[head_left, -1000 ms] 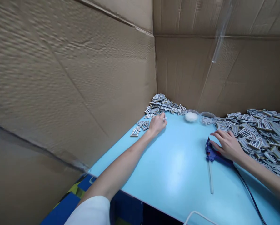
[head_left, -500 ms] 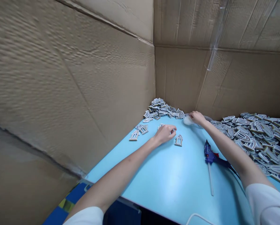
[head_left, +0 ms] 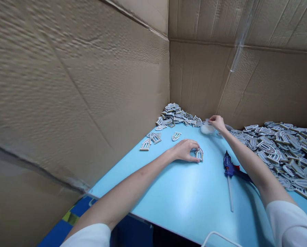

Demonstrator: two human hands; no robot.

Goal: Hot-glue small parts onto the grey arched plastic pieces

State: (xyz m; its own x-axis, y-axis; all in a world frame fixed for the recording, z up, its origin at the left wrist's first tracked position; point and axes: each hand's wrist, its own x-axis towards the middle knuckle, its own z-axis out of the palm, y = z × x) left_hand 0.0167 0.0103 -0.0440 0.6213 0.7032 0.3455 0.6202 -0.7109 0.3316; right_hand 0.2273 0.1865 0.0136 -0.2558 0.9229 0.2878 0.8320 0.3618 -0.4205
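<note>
My left hand (head_left: 186,151) has its thumb and fingers curled around the left side of a small arched window-shaped piece (head_left: 199,155), which lies on the blue table (head_left: 181,192). Farther back, my right hand (head_left: 217,123) pinches its fingertips together at a clear plastic container (head_left: 207,128) with whitish contents. What sits between those fingertips is too small to make out. Another arched piece (head_left: 176,136) lies flat behind my left hand. To the right rests a blue glue gun (head_left: 228,165) with a glue stick (head_left: 230,193) protruding from its back.
Cardboard walls (head_left: 133,85) close off the left and back of the table. A small heap of arched pieces (head_left: 175,115) fills the far corner, and a large pile (head_left: 292,154) covers the right. Several loose pieces (head_left: 145,144) lie near the left edge. A white cable (head_left: 215,234) crosses the front edge.
My left hand has moved right and closed around the arched piece it was beside. My right hand remains at the plastic container, its fingers slightly raised. The view has shifted a little.
</note>
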